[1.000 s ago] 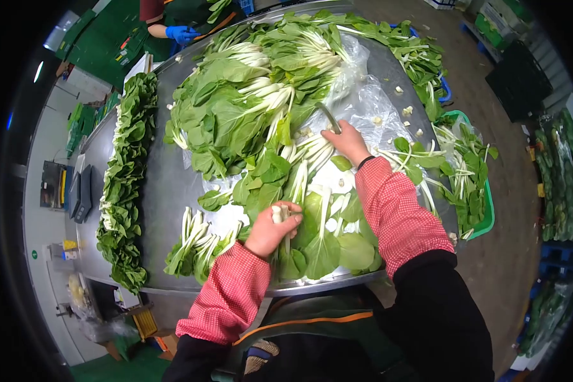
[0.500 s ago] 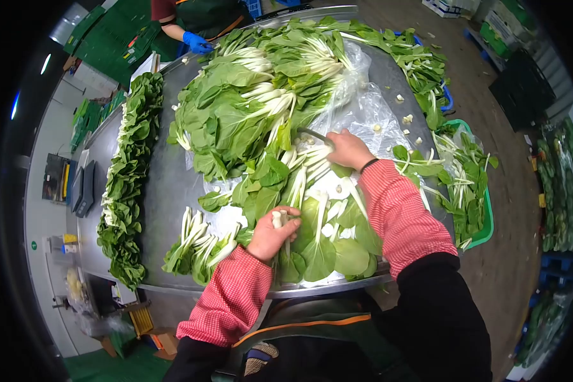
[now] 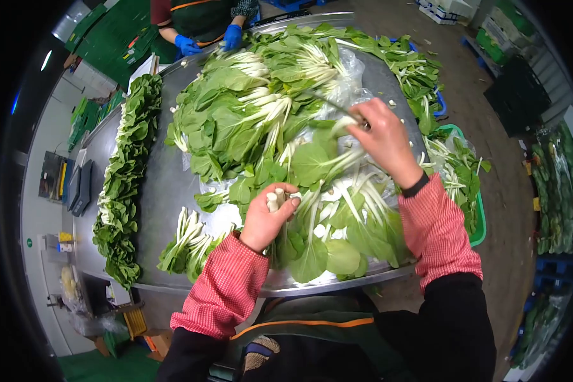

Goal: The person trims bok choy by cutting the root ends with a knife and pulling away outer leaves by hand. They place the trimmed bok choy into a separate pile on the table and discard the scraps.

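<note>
My left hand (image 3: pixel 264 215) is closed around a small bunch of pak choi stalks (image 3: pixel 275 200), with the white cut ends pointing up. My right hand (image 3: pixel 383 135) is raised over the table, closed on a knife (image 3: pixel 328 100) whose thin dark blade reaches left. A pak choi (image 3: pixel 321 156) hangs at the right fingers, its white base against them and its leaf blurred by motion. Below the hands lie loose pak choi leaves (image 3: pixel 344 256) with white stems. A big heap of pak choi (image 3: pixel 235 121) covers the table beyond. A small pile (image 3: pixel 188 245) sits left of my left hand.
A long row of pak choi (image 3: pixel 128 178) lines the left of the metal table (image 3: pixel 172 191). Clear plastic film (image 3: pixel 350 83) lies beside the heap. A green crate (image 3: pixel 479 219) of leaves stands at the right. Across the table are a co-worker's blue-gloved hands (image 3: pixel 188 44).
My right hand has lifted and moved right with the knife, and a pak choi has come up with it. My left hand has barely moved. A second blue-gloved hand of the co-worker now shows.
</note>
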The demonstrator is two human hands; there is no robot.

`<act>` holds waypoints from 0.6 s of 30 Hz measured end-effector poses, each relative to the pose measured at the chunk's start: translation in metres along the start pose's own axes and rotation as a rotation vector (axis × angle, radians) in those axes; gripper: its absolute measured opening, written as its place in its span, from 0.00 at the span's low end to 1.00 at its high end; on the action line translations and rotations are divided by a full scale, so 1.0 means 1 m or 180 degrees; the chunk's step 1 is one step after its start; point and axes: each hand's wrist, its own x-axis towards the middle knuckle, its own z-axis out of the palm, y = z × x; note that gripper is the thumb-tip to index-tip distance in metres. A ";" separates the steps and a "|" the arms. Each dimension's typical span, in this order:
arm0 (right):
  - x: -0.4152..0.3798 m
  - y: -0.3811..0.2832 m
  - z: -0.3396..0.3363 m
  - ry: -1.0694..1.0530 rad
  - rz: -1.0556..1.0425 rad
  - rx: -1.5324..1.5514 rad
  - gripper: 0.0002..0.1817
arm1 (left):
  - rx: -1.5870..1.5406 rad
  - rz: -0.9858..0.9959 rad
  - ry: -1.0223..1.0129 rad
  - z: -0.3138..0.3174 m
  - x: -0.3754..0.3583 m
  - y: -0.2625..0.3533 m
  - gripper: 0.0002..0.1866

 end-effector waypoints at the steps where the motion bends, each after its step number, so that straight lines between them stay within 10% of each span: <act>1: -0.002 -0.015 -0.009 0.0153 -0.0180 0.0130 0.14 | 0.0093 0.0131 0.0048 0.004 0.003 0.005 0.11; 9: -0.027 -0.041 -0.017 -0.0411 0.0005 0.1155 0.16 | 0.2845 0.2472 0.0778 0.028 0.006 0.083 0.25; 15: -0.071 -0.050 -0.003 -0.0256 0.0698 0.1512 0.14 | 0.0539 0.0140 -0.0650 0.021 0.016 0.035 0.25; 18: -0.093 -0.057 -0.012 -0.0184 0.0052 0.0109 0.13 | -0.0361 -0.0532 -0.0721 0.020 0.007 0.027 0.23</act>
